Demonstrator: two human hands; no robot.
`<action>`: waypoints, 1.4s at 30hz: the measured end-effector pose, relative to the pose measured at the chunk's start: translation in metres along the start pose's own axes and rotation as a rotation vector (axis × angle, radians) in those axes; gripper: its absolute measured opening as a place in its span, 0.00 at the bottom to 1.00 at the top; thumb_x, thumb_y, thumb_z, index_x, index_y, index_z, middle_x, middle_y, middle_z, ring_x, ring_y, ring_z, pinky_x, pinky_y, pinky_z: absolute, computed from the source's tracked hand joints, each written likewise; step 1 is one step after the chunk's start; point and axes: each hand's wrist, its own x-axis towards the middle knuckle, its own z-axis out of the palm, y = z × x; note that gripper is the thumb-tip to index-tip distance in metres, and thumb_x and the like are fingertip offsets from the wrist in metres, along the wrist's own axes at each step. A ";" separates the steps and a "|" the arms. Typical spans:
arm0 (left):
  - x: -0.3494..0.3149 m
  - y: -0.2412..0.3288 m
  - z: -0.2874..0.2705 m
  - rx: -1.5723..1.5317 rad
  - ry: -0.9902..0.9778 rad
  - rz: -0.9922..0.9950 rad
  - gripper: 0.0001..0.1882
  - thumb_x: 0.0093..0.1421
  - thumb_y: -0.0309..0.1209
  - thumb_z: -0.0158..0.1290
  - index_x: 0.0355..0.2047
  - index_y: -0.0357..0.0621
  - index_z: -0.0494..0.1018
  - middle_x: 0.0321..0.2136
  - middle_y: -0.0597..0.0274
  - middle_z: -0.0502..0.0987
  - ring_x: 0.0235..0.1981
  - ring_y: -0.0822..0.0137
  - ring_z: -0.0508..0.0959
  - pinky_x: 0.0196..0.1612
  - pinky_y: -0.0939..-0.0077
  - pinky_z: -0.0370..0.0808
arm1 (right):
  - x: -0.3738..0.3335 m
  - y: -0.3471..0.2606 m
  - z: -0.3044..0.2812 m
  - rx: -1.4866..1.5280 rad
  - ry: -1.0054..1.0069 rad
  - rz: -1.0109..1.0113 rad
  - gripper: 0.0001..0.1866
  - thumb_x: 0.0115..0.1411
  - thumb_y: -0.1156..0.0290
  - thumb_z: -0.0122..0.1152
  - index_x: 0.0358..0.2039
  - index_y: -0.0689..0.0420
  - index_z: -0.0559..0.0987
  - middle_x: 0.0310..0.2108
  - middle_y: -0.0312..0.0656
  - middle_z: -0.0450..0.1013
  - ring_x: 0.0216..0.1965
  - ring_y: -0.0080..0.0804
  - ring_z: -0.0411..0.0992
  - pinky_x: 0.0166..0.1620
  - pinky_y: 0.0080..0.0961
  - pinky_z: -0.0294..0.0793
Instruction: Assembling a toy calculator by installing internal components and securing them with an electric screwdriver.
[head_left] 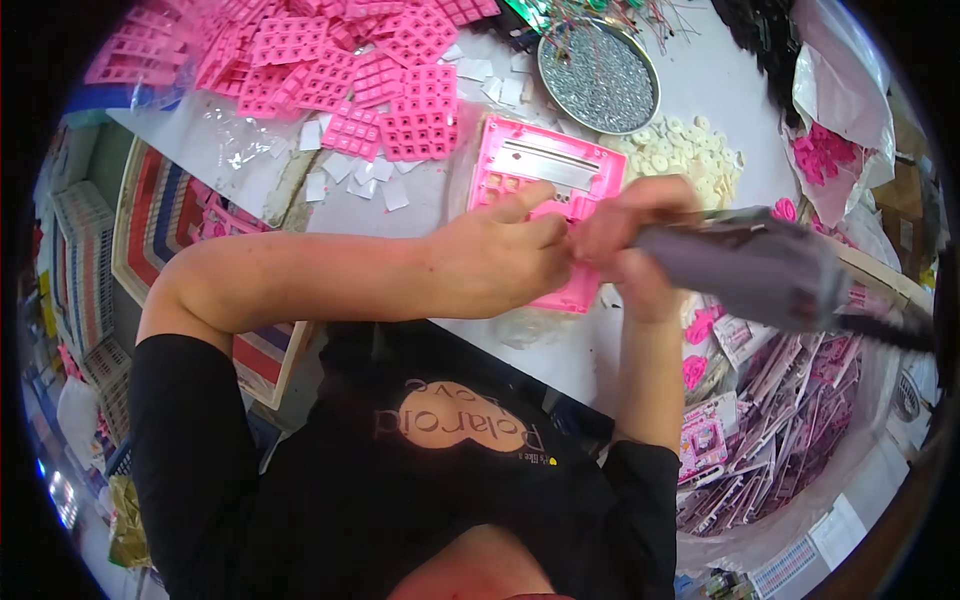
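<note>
A pink plastic casing (500, 150) lies on the table in front of me, with a silvery panel and rows of small openings in its face. My left hand (505, 250) rests over its lower part, the index finger stretched onto the openings and the other fingers curled in at the casing. In my right hand (640, 235) is a grey electric screwdriver (750, 265), held nearly level and blurred, its cable trailing to the right. Its tip points toward my left fingers. My hands hide the tip and the spot it meets.
Pink keypad sheets (420, 110) pile up at the back left, with small white squares (365, 175) nearby. Behind the casing stands a round metal dish of screws (600, 80). Cream plastic pieces (690, 155) lie right of it. A large bag of pink printed parts (770, 440) stands at right.
</note>
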 end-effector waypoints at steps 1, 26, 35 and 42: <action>0.001 -0.002 -0.002 -0.022 -0.056 -0.010 0.05 0.52 0.34 0.57 0.29 0.52 0.79 0.34 0.69 0.76 0.45 0.67 0.73 0.60 0.49 0.61 | 0.006 -0.006 -0.001 0.124 0.039 -0.054 0.20 0.55 0.75 0.65 0.47 0.62 0.69 0.19 0.36 0.67 0.19 0.27 0.66 0.28 0.29 0.72; -0.052 -0.020 -0.056 -0.165 0.506 -0.223 0.20 0.35 0.24 0.66 0.31 0.48 0.73 0.36 0.66 0.78 0.36 0.61 0.75 0.40 0.63 0.66 | -0.009 -0.026 0.036 -0.953 0.054 -0.402 0.28 0.42 0.75 0.74 0.47 0.50 0.77 0.50 0.40 0.73 0.52 0.48 0.67 0.54 0.43 0.67; -0.054 -0.001 -0.045 -0.820 0.535 -0.411 0.23 0.48 0.15 0.64 0.42 0.42 0.69 0.37 0.57 0.76 0.43 0.56 0.79 0.44 0.65 0.76 | -0.016 -0.009 0.058 -0.818 -0.054 -0.285 0.28 0.43 0.79 0.73 0.47 0.54 0.76 0.40 0.39 0.76 0.40 0.42 0.72 0.39 0.33 0.72; -0.059 0.015 -0.050 -1.024 0.414 -0.513 0.33 0.51 0.16 0.65 0.53 0.38 0.61 0.48 0.52 0.71 0.47 0.64 0.78 0.49 0.71 0.78 | -0.010 -0.034 0.070 -0.708 -0.149 -0.068 0.21 0.49 0.81 0.72 0.45 0.60 0.80 0.35 0.40 0.79 0.32 0.31 0.75 0.32 0.24 0.72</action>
